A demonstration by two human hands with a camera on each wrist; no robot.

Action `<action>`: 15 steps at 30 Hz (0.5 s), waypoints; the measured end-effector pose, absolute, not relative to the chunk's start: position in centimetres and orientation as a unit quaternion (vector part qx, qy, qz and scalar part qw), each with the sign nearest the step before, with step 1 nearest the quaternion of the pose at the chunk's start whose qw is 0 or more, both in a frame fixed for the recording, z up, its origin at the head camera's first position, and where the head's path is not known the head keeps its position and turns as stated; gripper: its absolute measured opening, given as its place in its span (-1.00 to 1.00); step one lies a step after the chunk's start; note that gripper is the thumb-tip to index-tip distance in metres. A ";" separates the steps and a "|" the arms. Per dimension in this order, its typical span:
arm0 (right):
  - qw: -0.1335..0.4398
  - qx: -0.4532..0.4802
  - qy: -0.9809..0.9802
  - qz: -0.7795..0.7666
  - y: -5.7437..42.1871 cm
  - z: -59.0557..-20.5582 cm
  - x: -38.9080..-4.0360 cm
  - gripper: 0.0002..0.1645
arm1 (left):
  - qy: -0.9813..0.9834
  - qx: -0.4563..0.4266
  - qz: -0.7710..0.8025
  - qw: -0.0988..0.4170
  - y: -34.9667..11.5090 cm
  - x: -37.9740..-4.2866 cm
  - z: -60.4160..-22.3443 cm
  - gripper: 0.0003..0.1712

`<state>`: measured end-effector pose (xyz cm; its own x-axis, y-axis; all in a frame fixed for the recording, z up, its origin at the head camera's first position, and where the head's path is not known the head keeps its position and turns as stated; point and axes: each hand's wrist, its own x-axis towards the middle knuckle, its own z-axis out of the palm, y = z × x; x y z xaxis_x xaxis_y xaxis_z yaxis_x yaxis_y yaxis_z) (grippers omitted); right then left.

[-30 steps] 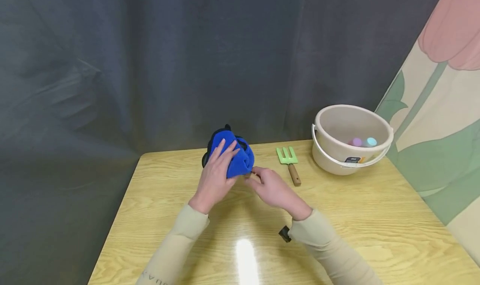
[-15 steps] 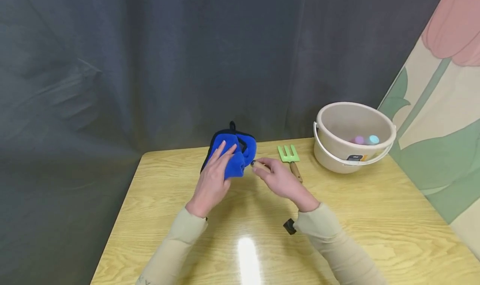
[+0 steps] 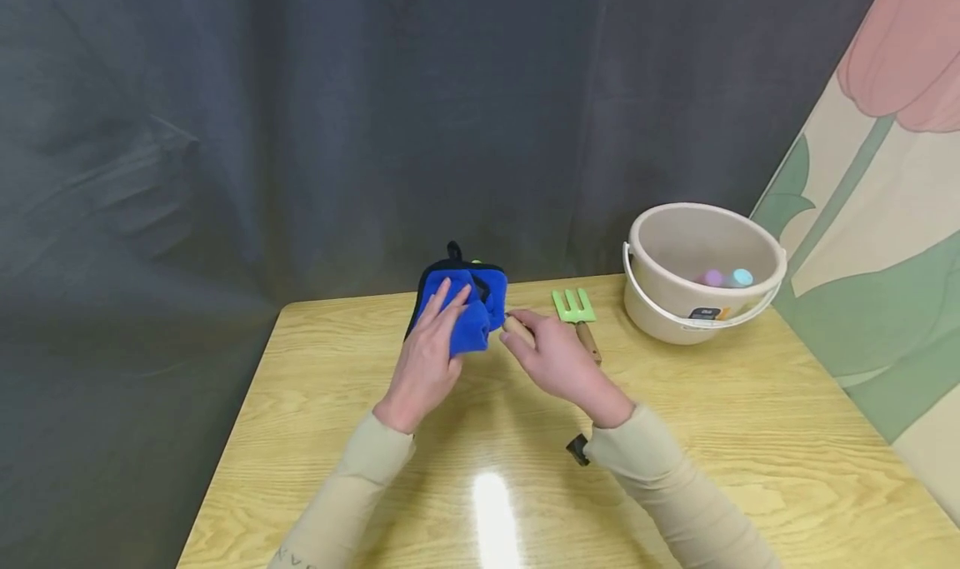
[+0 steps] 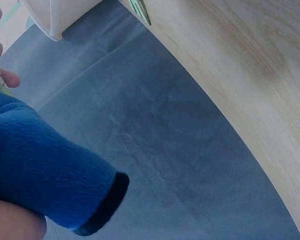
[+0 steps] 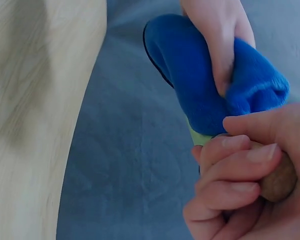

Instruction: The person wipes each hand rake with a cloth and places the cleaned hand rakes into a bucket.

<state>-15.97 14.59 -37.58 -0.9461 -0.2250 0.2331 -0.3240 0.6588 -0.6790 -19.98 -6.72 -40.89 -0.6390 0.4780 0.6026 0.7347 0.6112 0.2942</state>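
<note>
My left hand point(image 3: 426, 356) holds a blue cloth point(image 3: 469, 329) with black edging and a black loop, folded over the head of a garden tool. In the right wrist view, the left thumb point(image 5: 223, 75) presses into a fold of the cloth. My right hand point(image 3: 561, 359) grips the tool's wooden handle point(image 3: 519, 331), whose rounded end point(image 5: 279, 181) shows between fingers and palm. A light green strip of the tool point(image 5: 198, 138) peeks out below the cloth; the cloth hides most of its head, so I cannot tell its shape.
A green hand fork point(image 3: 575, 306) with a wooden handle lies on the wooden table point(image 3: 315, 419), right of my hands. Beyond it stands a beige bucket point(image 3: 667, 315) with a white handle, holding purple and light blue items. A dark curtain point(image 3: 450, 136) hangs behind the table.
The right hand has moved slightly right and away from me, exposing more of the wooden handle. The cloth has shifted and spread around the tool; a bit of green now shows above it.
</note>
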 end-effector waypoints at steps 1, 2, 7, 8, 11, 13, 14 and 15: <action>0.064 0.157 -0.910 0.379 14.4 -37.5 -15.9 -0.45 | -0.862 -0.350 -0.273 0.242 -6.7 -20.0 -40.8 -0.18; 0.063 0.163 -0.911 0.375 14.2 -37.5 -15.9 -0.46 | -0.860 -0.350 -0.279 0.245 -6.7 -20.1 -40.8 -0.18; 0.060 0.177 -0.916 0.355 13.4 -37.7 -15.4 -0.52 | -0.849 -0.354 -0.296 0.257 -6.7 -20.3 -40.7 -0.19; 0.056 0.182 -0.917 0.351 13.2 -37.7 -15.2 -0.52 | -0.848 -0.354 -0.298 0.258 -6.7 -20.4 -40.6 -0.19; 0.045 0.195 -0.917 0.346 12.7 -38.0 -14.9 -0.53 | -0.848 -0.352 -0.300 0.259 -6.7 -20.7 -40.5 -0.19; 0.035 0.198 -0.914 0.353 12.5 -38.0 -14.7 -0.54 | -0.848 -0.352 -0.298 0.260 -6.8 -20.9 -40.4 -0.19; 0.036 0.197 -0.913 0.355 12.5 -38.1 -14.6 -0.54 | -0.849 -0.353 -0.296 0.260 -6.8 -21.0 -40.3 -0.20; 0.037 0.193 -0.912 0.360 12.5 -38.1 -14.6 -0.54 | -0.849 -0.354 -0.294 0.260 -6.8 -21.1 -40.3 -0.20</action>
<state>-14.60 12.46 -38.08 -0.9227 -0.3257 0.2063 -0.3788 0.6657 -0.6429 -21.09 -6.80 -40.28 -0.6136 0.4484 0.6499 0.7545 0.5757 0.3151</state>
